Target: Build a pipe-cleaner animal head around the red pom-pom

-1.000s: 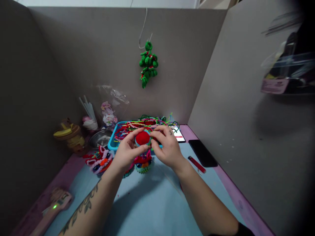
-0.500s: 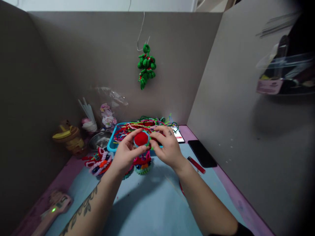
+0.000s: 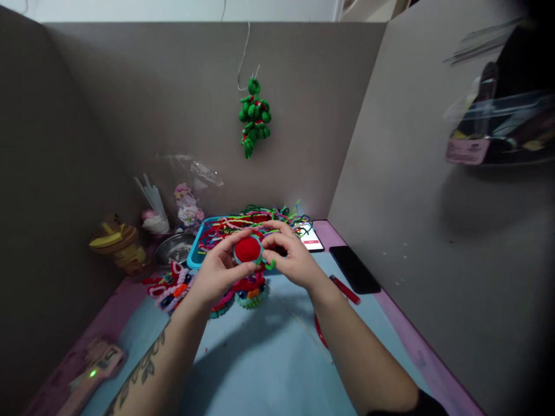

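Both hands hold a small round red pipe-cleaner disc (image 3: 247,249) with a teal rim, raised above the blue mat (image 3: 260,358). My left hand (image 3: 217,271) pinches its left and lower edge. My right hand (image 3: 290,259) grips its right side, where a green pipe-cleaner end (image 3: 270,266) curls out under the fingers. Right below the hands a finished red and teal piece (image 3: 251,289) sits on the mat.
A blue tray (image 3: 193,254) heaped with coloured pipe cleaners stands behind the hands. Finished pieces (image 3: 169,286), a metal bowl (image 3: 173,247) and a yellow figure (image 3: 115,245) lie left. Two phones (image 3: 353,268), a red pen (image 3: 344,289) lie right. A green ornament (image 3: 254,115) hangs on the back wall. A pink device (image 3: 93,372) lies near left.
The hands and the red disc have shifted slightly left and down. The green pipe-cleaner end now shows curling below my right fingers.
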`<state>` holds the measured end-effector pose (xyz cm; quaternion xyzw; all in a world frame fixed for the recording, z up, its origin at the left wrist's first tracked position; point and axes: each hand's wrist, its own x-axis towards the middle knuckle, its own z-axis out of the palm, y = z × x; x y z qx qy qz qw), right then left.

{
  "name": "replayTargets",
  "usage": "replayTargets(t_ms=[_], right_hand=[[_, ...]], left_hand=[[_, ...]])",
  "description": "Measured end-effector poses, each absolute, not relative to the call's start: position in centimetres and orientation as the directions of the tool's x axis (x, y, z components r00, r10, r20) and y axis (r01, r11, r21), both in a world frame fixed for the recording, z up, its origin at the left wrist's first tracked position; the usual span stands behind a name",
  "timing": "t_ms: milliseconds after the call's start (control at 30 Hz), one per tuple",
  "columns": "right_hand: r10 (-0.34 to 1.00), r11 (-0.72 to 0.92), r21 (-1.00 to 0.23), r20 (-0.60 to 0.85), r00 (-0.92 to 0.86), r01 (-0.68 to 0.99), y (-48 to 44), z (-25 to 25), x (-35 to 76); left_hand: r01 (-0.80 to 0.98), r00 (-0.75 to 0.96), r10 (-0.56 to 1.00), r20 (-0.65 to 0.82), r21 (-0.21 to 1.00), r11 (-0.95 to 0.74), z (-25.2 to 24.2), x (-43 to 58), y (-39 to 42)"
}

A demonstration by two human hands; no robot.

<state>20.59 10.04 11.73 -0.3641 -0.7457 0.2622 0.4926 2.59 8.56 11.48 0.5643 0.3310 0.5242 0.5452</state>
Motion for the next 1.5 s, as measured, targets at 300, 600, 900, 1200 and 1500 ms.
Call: replayTargets(t_ms=[300,600,900,1200,1500], right_hand=[[0.818,0.543,-0.822,0.472,-0.329,0.171,10.2,11.7,20.9],[0.852,0.457,-0.879,0.387,-0.352,0.137,10.3,11.8,20.8],[0.805,0.584,-0.809,0.568,-0.172,0.064,10.6,11.3,21.4],[0.849,0.498,-0.867,0.49,-0.198,-0.007,9.7,11.3,20.1],[0.843,0.354,-0.871,0.455,-0.286,-0.342,10.5,10.6,21.7]], left_hand=[[-0.213,0.334,0.921,0.202,0.968,-0.135,11.4,1.9,9.0],[-0.215,0.347,0.918,0.194,0.969,-0.124,11.3,2.1,8.9],[-0.323,0.221,0.96,0.171,0.942,-0.094,11.4,2.1,9.4],[-0.275,0.146,0.966,0.214,0.947,-0.168,11.4,2.0,9.7],[-0.257,0.242,0.961,0.136,0.964,-0.072,11.5,1.7,9.4]])
